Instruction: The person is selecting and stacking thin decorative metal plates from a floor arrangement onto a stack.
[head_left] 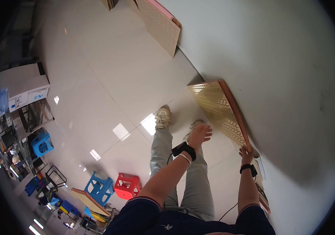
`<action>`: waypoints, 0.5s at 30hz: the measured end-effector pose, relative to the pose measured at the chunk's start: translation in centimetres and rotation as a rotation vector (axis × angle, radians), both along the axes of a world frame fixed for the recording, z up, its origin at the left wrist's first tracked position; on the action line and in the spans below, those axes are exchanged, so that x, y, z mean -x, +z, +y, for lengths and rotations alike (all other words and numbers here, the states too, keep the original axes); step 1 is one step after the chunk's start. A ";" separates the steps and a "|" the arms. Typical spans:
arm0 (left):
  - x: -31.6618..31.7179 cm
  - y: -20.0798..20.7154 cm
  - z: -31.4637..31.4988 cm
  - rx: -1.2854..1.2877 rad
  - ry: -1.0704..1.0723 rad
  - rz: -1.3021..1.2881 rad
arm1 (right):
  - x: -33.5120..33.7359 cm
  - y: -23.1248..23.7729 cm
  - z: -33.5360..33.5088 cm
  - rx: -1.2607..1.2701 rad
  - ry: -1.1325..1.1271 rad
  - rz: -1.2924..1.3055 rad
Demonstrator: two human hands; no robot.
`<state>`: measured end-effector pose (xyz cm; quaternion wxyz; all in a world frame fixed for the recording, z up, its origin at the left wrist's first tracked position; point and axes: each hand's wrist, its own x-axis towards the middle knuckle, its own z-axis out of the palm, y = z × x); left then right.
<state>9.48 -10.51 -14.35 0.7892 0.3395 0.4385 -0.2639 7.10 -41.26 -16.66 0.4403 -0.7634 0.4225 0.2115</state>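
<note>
A gold, patterned rectangular panel [219, 109] with a reddish-brown edge stands on the floor, leaning toward the pale wall; its edge looks thick, and I cannot tell whether several panels lie together. My right hand [246, 155] grips its near upper corner, with the fingers on the edge. In front of the panel's face, my left hand [202, 134] hangs free with its fingers stretched out, touching nothing. Both wrists carry black strapped devices, with a thin cable running from them.
Another group of leaning panels [157, 25] stands farther along the wall [293, 78]. At the lower left are a red stool [127, 186], a blue stool [99, 189] and a tilted panel [91, 201]. A white cabinet [26, 86] and another blue stool [42, 143] stand at far left.
</note>
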 end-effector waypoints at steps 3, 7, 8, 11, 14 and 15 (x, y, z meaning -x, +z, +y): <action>-0.6 0.3 -1.6 0.043 -0.041 -0.020 | 1.1 0.1 0.6 -0.109 -0.117 -0.067; -2.4 1.3 -3.3 0.053 -0.050 -0.084 | 2.4 0.0 1.5 -0.125 -0.136 -0.127; -2.8 1.4 -3.9 0.057 -0.051 -0.083 | 2.6 0.2 1.6 -0.135 -0.139 -0.138; -3.6 1.2 -5.9 0.015 -0.043 -0.101 | 3.6 0.0 1.6 -0.119 -0.125 -0.140; -3.9 0.0 -7.1 -0.151 -0.049 -0.109 | 4.2 0.1 2.6 -0.103 -0.083 -0.144; -4.4 -0.2 -7.3 -0.231 0.056 -0.130 | 4.6 0.0 2.3 -0.094 -0.052 -0.130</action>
